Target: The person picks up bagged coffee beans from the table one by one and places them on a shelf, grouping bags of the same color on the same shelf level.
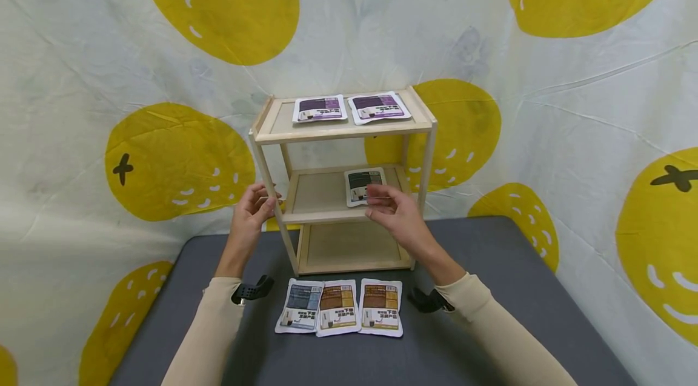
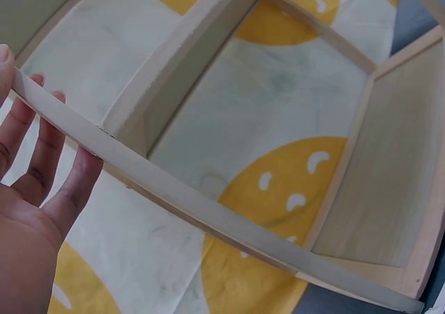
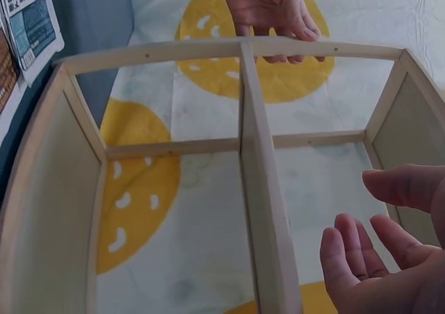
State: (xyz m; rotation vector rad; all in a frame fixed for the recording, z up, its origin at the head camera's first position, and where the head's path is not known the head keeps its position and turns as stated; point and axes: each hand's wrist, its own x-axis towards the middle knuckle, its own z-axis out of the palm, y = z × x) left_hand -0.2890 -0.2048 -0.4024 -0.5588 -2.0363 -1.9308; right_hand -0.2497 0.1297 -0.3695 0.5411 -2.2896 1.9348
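Observation:
My left hand [image 1: 249,219] grips the left front post of a small three-tier wooden rack [image 1: 349,216]. In the left wrist view, the thumb of the left hand [image 2: 28,220] is on one side of the post and its fingers reach round the other. At the front of the middle shelf, my right hand [image 1: 402,219] holds nothing, thumb and fingers apart. Just beyond it a flat pouch with a black label [image 1: 357,183] lies on that shelf. The right wrist view shows a gap between thumb and fingers of the right hand [image 3: 389,258].
Two purple-labelled pouches [image 1: 320,108] lie on the rack's top shelf. Before the rack, a blue-labelled pouch [image 1: 301,306] and two brown-labelled pouches [image 1: 338,307] lie in a row on the dark table [image 1: 327,365]. A lemon-print cloth [image 1: 349,22] hangs behind.

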